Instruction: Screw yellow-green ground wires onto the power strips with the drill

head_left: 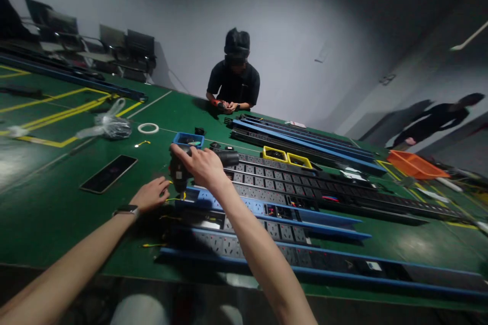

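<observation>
My right hand [206, 166] is wrapped round a dark handheld power tool, by its shape a cordless drill [178, 172], held above the left ends of the socket strips. Its black barrel end points right. My left hand [150, 194], with a dark watch on the wrist, rests low over the green table with its fingers curled together. Beside its fingertips are a yellow-green wire [174, 198] and the end of a blue-edged socket strip [213, 200]; whatever the fingers pinch is hidden. More black socket strips [263, 168] lie behind and in front, some with exposed coloured wires.
A phone [109, 173], a white ring [148, 128] and a plastic bag [114, 126] lie left on the table [57, 223]. A blue bin [188, 138], yellow bins [299, 160] and an orange crate [417, 165] stand further off. A co-worker [234, 81] holds a red tool opposite.
</observation>
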